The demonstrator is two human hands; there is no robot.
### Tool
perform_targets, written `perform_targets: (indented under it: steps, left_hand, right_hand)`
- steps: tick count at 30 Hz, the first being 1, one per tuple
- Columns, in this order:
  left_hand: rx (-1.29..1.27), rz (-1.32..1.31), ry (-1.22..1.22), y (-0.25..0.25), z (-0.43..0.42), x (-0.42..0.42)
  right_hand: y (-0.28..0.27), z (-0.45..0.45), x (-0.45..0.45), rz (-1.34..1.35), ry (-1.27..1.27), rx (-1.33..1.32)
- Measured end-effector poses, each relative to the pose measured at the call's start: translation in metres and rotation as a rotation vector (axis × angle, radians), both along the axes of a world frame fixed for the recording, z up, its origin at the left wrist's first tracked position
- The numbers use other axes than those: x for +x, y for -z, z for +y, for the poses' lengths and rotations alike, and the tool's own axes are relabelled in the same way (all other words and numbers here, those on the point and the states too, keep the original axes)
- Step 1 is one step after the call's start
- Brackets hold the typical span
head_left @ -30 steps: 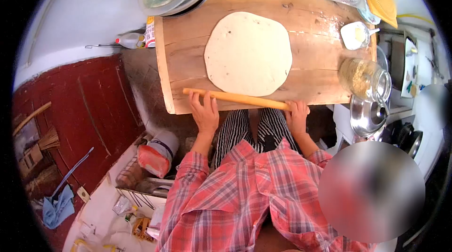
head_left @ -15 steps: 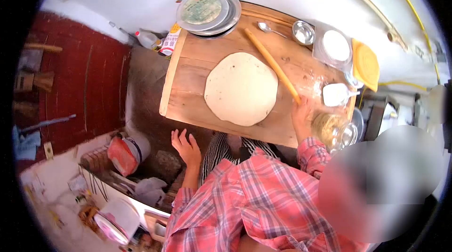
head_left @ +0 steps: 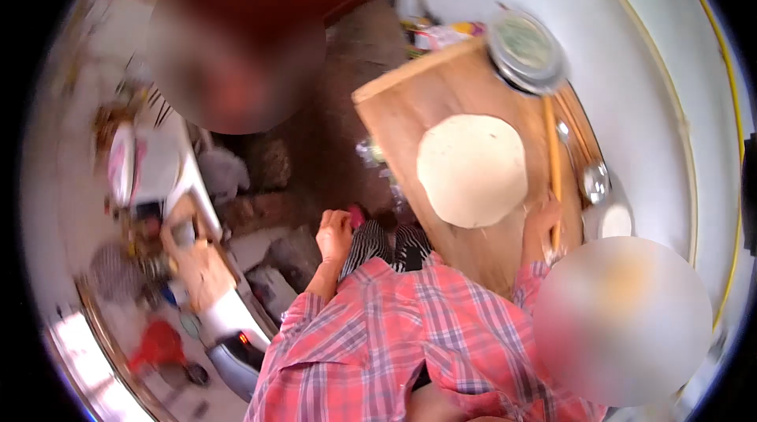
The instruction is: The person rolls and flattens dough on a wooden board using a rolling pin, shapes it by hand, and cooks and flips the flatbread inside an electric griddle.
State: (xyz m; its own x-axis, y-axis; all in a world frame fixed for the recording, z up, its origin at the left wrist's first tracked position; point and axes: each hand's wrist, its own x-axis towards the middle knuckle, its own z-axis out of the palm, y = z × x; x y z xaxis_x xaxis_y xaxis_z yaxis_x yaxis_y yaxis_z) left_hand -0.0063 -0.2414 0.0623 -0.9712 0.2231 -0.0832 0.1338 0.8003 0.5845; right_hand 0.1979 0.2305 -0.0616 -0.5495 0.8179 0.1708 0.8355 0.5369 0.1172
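A round, flat sheet of rolled dough (head_left: pixel 471 171) lies on the wooden board (head_left: pixel 493 252). Along its far right side runs a long wooden rolling pin (head_left: pixel 555 150). My right hand (head_left: pixel 539 226) is on the near part of this pin, with the fingers against it; motion blur softens the grip. Off the board's left edge, above my striped trousers, my left hand (head_left: pixel 333 237) hangs with its fingers curled in and nothing visible in them.
Stacked lidded pans (head_left: pixel 527 52) stand at the board's far corner. A spoon (head_left: pixel 562 132) and a metal bowl (head_left: pixel 595 182) lie by the wall. To the left is a cluttered white counter (head_left: pixel 206 205) with a white tub (head_left: pixel 154 163). Two blurred circles cover parts of the view.
My view has turned left, so the board appears rotated and further right. The rolling pin has shifted from the dough's edge toward the spoon. My left hand's fingers, spread before, are now curled.
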Motion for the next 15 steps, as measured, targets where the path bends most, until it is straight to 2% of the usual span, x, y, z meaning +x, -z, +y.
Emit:
perform_targets:
  steps: [2,4,6,7,8,10,11,13,14,15]
  left_hand:
    - [-0.005,0.133,0.004,0.016,-0.015,0.018]
    - [0.008,0.043,-0.119,0.018,-0.022,0.037]
    - [-0.007,-0.022,-0.146,0.004,-0.028,0.046]
    - [0.015,0.065,-0.154,-0.002,-0.034,0.050]
    - [-0.047,0.003,-0.166,-0.006,-0.042,0.055]
    - [0.034,0.225,-0.177,-0.016,-0.064,0.066]
    - [0.035,0.243,-0.235,-0.021,-0.072,0.072]
    - [0.074,0.403,-0.370,-0.028,-0.090,0.086]
    - [0.073,0.418,-0.421,-0.027,-0.102,0.096]
    - [0.106,0.339,-0.460,-0.026,-0.118,0.109]
  right_hand:
    - [-0.018,-0.020,-0.031,0.579,0.014,-0.375]
    - [-0.086,-0.053,-0.069,0.322,-0.120,-0.442]
    - [-0.028,-0.041,-0.075,0.538,-0.184,-0.430]
    - [-0.039,-0.051,-0.089,0.462,-0.145,-0.529]
    - [-0.051,-0.058,-0.099,0.378,-0.100,-0.610]
    - [-0.044,-0.068,-0.109,0.582,-0.610,-0.130]
    - [-0.039,-0.074,-0.115,0.595,-0.669,-0.136]
    - [-0.041,-0.097,-0.129,0.848,-0.628,-0.352]
    - [-0.047,-0.110,-0.138,0.852,-0.681,-0.365]
    - [-0.070,-0.133,-0.140,0.594,-0.516,-0.517]
